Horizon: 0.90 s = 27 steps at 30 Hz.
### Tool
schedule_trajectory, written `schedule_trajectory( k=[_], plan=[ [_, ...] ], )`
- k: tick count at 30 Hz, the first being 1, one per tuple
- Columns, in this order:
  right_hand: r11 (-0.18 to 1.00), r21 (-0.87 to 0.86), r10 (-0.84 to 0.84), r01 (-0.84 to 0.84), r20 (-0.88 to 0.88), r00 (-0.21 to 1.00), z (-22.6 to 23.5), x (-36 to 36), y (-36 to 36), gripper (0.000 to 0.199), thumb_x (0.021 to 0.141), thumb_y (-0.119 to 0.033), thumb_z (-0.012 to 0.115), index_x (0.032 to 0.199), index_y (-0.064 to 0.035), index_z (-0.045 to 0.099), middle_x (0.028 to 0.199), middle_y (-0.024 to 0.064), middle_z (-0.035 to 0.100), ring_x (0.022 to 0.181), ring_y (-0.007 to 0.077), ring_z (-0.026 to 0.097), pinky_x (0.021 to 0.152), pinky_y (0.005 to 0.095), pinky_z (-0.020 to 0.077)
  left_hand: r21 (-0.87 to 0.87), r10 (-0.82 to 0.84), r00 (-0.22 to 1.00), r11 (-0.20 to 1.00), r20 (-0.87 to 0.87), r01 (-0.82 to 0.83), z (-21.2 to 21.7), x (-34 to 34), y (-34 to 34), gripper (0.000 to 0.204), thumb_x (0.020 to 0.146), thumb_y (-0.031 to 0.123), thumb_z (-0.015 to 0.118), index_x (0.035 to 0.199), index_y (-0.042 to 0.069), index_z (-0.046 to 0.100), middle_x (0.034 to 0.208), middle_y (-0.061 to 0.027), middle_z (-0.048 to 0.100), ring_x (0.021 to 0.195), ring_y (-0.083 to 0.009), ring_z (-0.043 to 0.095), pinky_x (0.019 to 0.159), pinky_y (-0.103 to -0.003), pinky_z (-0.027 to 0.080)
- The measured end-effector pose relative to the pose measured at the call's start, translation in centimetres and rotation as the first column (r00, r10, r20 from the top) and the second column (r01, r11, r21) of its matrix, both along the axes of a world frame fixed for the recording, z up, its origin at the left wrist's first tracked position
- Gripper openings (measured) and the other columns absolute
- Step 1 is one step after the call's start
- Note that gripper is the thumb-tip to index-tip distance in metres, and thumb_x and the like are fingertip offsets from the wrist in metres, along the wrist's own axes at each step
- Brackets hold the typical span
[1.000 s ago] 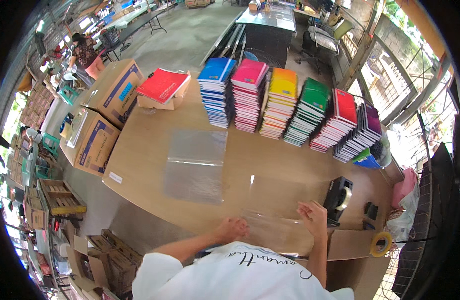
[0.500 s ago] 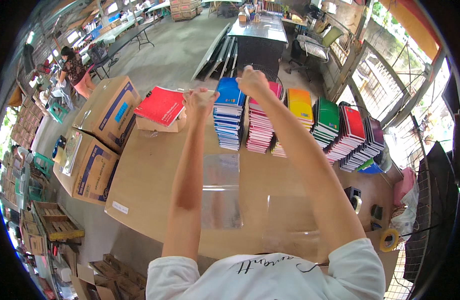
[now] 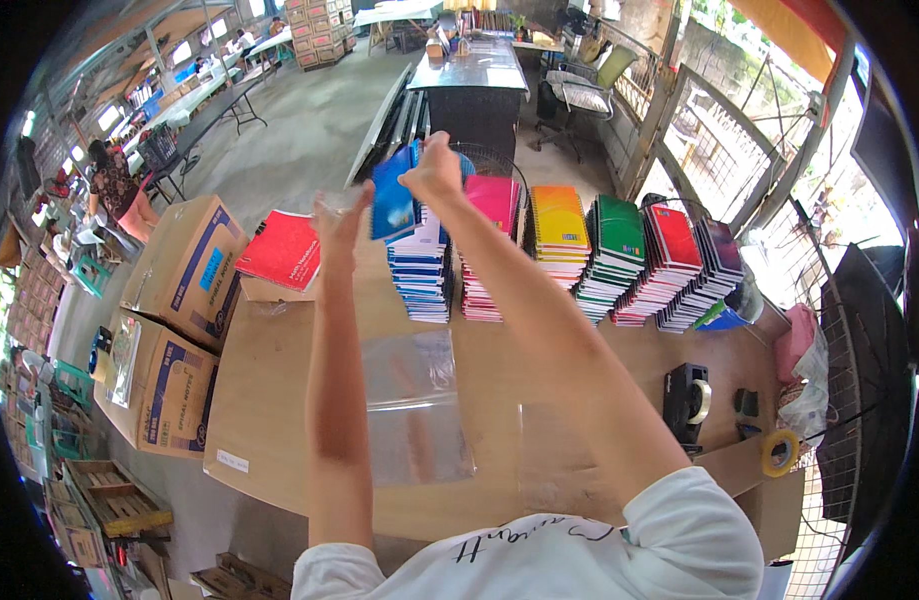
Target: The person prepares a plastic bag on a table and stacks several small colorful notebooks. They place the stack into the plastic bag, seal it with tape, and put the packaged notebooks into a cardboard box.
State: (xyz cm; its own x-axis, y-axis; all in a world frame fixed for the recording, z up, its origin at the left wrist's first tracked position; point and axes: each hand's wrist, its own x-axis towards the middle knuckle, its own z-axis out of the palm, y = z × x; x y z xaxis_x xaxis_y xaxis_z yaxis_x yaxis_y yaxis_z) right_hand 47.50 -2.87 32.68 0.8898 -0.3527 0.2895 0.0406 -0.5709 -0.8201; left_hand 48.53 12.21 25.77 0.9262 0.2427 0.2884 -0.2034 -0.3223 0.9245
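My right hand grips a blue spiral notebook by its right edge. The notebook is tilted above the stack of blue notebooks. Close to its left side is my left hand, open, with fingers apart and nothing visible in it. In a row to the right stand stacks of pink notebooks, yellow notebooks, green notebooks, red notebooks and dark purple notebooks. Nearer me, clear plastic sleeves lie flat on the brown table.
A red notebook lies on a small carton at the table's far left. Large cardboard boxes stand beside the table. To the right are a black tape dispenser, a yellow tape roll and wire mesh. A dark desk stands beyond.
A blue notebook has been lifted and tilted off its stack in my right hand. My left hand has opened its fingers. The whole view has shifted a little.
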Motion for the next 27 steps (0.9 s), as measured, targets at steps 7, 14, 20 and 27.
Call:
schedule_trajectory(
  k=[7,14,20,27],
  plan=[
    [0.979,0.189,0.098,-0.081,-0.078,0.992,0.2,-1.8,-10.4,0.054,0.068,-0.023,0.082,0.105,0.004,0.055,0.084,0.0153,0.065,0.064,0.0241,0.065,0.058,0.033,0.0552,-0.879,-0.577,0.806,0.309,0.131,0.364,-0.8,-5.8,-1.5,0.033,0.089,0.006,0.058,0.119,-0.004,0.047,0.113,-0.018,0.059,0.1,-0.0298,0.061,0.087,-0.042,0.053],
    [0.7,-0.638,0.456,-0.32,0.054,0.888,-6.7,-0.4,-9.8,0.047,0.07,-0.033,0.076,0.102,-0.0025,0.063,0.096,0.0188,0.064,0.095,0.0352,0.06,0.083,0.043,0.0507,-0.968,-0.474,0.88,0.2,0.038,0.15,-2.7,-1.8,1.4,0.035,0.09,0.009,0.058,0.117,-0.007,0.043,0.114,-0.0193,0.057,0.101,-0.0308,0.06,0.089,-0.044,0.053],
    [0.436,-0.787,0.475,-0.438,-0.212,0.854,-6.2,-3.7,-3.6,0.034,0.071,-0.03,0.075,0.09,-0.0028,0.067,0.101,0.0158,0.063,0.1,0.0335,0.059,0.081,0.0423,0.0509,-0.974,-0.457,0.889,0.197,0.009,0.112,-2.5,-2.2,4.9,0.028,0.089,0.009,0.057,0.11,-0.006,0.046,0.11,-0.0199,0.059,0.095,-0.0307,0.063,0.083,-0.042,0.056],
    [0.652,-0.722,0.222,-0.23,-0.108,0.969,-3.9,-3.4,-3.9,0.046,0.079,-0.041,0.068,0.104,-0.0029,0.06,0.102,0.0166,0.063,0.096,0.0342,0.061,0.079,0.0414,0.0517,-0.957,-0.513,0.853,0.184,0.099,0.223,-4.3,-7.9,4.2,0.035,0.086,0.012,0.06,0.115,-0.004,0.049,0.107,-0.017,0.061,0.094,-0.0284,0.063,0.084,-0.042,0.054]
  ],
)
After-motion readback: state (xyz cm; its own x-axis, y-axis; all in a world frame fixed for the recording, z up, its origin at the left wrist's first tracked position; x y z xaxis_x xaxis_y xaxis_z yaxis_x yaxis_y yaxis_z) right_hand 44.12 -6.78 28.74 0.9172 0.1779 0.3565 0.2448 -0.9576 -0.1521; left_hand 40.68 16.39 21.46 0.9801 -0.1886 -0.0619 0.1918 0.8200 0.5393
